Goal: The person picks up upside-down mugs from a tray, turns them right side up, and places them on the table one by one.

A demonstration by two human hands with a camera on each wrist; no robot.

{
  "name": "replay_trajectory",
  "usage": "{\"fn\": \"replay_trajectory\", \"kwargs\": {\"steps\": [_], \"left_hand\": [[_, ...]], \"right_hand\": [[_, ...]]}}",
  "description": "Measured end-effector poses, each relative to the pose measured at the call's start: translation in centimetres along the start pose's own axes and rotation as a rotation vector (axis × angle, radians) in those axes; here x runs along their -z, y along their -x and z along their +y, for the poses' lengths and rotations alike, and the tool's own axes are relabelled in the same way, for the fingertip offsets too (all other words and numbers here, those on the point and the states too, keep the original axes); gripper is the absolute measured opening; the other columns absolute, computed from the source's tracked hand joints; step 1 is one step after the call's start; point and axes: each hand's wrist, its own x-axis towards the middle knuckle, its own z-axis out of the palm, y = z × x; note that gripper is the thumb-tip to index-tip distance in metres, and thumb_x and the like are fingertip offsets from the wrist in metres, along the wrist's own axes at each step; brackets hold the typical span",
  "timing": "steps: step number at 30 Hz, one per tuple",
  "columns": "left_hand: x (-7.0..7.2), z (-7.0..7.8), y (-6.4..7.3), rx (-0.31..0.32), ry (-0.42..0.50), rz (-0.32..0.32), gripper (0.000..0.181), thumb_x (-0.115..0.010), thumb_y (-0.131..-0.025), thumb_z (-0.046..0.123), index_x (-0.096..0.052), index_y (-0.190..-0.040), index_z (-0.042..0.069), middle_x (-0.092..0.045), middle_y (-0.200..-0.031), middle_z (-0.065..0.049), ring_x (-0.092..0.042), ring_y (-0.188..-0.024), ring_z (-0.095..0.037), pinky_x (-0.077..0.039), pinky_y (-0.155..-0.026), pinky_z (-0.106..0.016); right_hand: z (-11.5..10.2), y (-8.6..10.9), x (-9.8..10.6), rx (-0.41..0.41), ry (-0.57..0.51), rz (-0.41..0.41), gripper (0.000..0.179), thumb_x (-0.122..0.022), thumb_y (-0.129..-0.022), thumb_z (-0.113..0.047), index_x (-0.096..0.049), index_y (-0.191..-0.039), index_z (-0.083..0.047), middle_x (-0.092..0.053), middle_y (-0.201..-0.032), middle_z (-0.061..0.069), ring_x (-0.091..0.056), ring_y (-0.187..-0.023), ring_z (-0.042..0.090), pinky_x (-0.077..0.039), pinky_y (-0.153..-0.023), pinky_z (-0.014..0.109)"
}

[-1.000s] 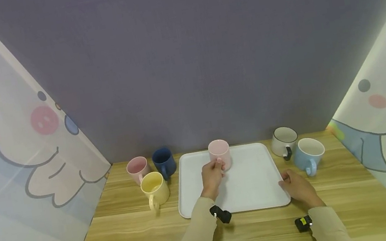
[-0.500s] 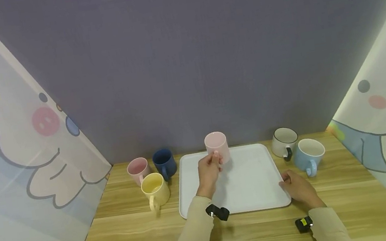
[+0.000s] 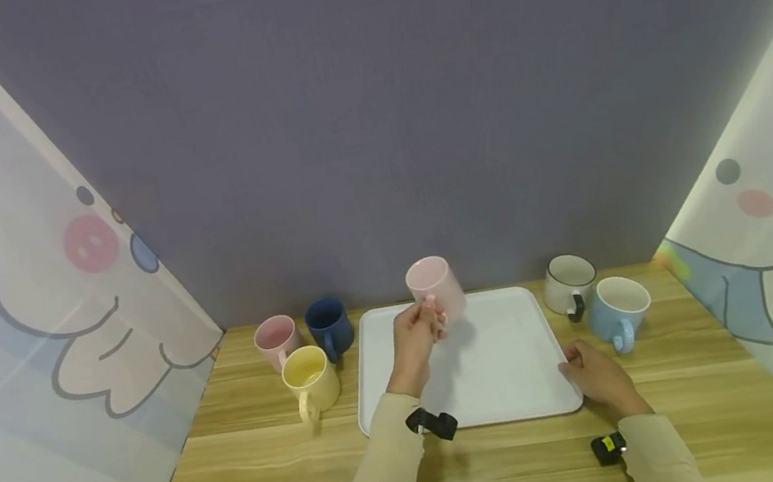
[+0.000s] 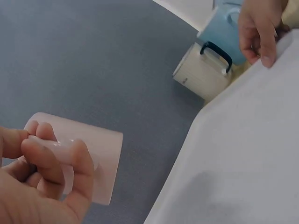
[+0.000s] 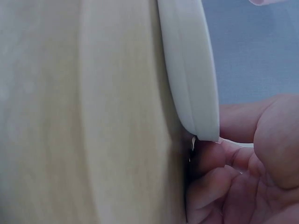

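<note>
My left hand (image 3: 413, 348) grips the handle of a light pink mug (image 3: 444, 289) and holds it above the back of a white tray (image 3: 501, 370). The mug leans a little, its mouth toward the upper left. In the left wrist view the fingers curl through and around the mug's handle (image 4: 60, 148). At the tray's front right side, my right hand (image 3: 601, 380) pinches the rim. The right wrist view has the thumb over the tray edge (image 5: 198, 84) and curled fingers below it, partly hidden.
Left of the tray stand a darker pink mug (image 3: 277, 341), a navy mug (image 3: 329, 327) and a yellow mug (image 3: 311, 379). To its right are a white mug with black rim (image 3: 570, 283) and a light blue mug (image 3: 617, 310). A grey wall (image 3: 368, 126) rises behind the wooden table (image 3: 257, 480).
My left hand has raised the light pink mug from low over the tray, and the mug has tipped leftward at its mouth. The right hand stays put at the tray's rim.
</note>
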Motion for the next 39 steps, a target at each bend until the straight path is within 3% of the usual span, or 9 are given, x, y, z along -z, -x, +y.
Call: {"fn": "replay_trajectory", "kwargs": {"steps": [4,8,14,20,30,35,39], "left_hand": [[0.3,-0.1,0.1,0.023,0.1,-0.066,0.033,-0.051,-0.108,0.026,-0.062,-0.086,0.004,-0.054,-0.068,0.002,-0.047,-0.06,-0.008,-0.055,-0.067,-0.025],[0.5,-0.3,0.2,0.076,0.265,-0.149,0.035,-0.046,-0.11,0.029,-0.059,-0.082,0.013,-0.051,-0.069,0.006,-0.046,-0.062,-0.006,-0.057,-0.074,-0.027],[0.7,-0.7,0.4,0.15,0.534,-0.241,0.034,-0.038,-0.112,0.025,-0.059,-0.085,0.017,-0.058,-0.079,0.008,-0.051,-0.067,-0.003,-0.057,-0.082,-0.028],[0.8,-1.2,0.9,0.184,0.718,-0.282,0.037,-0.034,-0.112,0.029,-0.056,-0.085,0.018,-0.06,-0.082,0.007,-0.056,-0.072,-0.004,-0.057,-0.09,-0.028],[0.8,-1.4,1.2,0.183,0.795,-0.304,0.038,-0.031,-0.113,0.03,-0.052,-0.084,0.016,-0.055,-0.081,0.006,-0.04,-0.058,-0.006,-0.057,-0.092,-0.028],[0.7,-1.4,1.4,0.177,0.808,-0.309,0.037,-0.031,-0.113,0.028,-0.052,-0.085,0.017,-0.056,-0.081,0.007,-0.038,-0.058,-0.006,-0.056,-0.092,-0.027],[0.8,-1.4,1.7,0.17,0.804,-0.313,0.038,-0.03,-0.113,0.027,-0.053,-0.084,0.017,-0.058,-0.081,0.007,-0.04,-0.059,-0.005,-0.055,-0.094,-0.027]], "right_hand": [[0.1,0.0,-0.1,0.006,0.004,0.004,0.032,-0.059,-0.099,-0.02,-0.056,-0.118,0.005,-0.068,-0.104,0.018,-0.064,-0.092,0.028,-0.051,-0.079,0.046],[0.2,-0.1,-0.1,0.008,0.003,0.005,0.032,-0.058,-0.099,-0.021,-0.056,-0.118,0.005,-0.068,-0.105,0.018,-0.064,-0.093,0.029,-0.052,-0.08,0.048],[0.2,-0.2,-0.1,0.009,0.006,0.005,0.032,-0.058,-0.099,-0.021,-0.056,-0.119,0.005,-0.068,-0.106,0.019,-0.065,-0.094,0.03,-0.052,-0.082,0.05],[0.1,-0.1,-0.2,0.004,0.005,0.005,0.032,-0.059,-0.099,-0.021,-0.057,-0.119,0.004,-0.068,-0.105,0.019,-0.064,-0.093,0.029,-0.052,-0.081,0.048],[0.2,-0.1,-0.2,0.011,0.011,0.018,0.032,-0.058,-0.1,-0.021,-0.057,-0.119,0.005,-0.068,-0.108,0.021,-0.065,-0.096,0.031,-0.052,-0.084,0.052],[0.2,-0.2,-0.1,-0.006,-0.027,0.003,0.036,-0.055,-0.101,-0.023,-0.055,-0.121,0.007,-0.066,-0.109,0.023,-0.064,-0.097,0.033,-0.051,-0.085,0.051],[-1.2,0.2,-0.3,-0.027,-0.083,0.096,0.037,-0.052,-0.103,-0.023,-0.055,-0.121,0.009,-0.066,-0.111,0.029,-0.065,-0.096,0.036,-0.053,-0.082,0.049]]}}
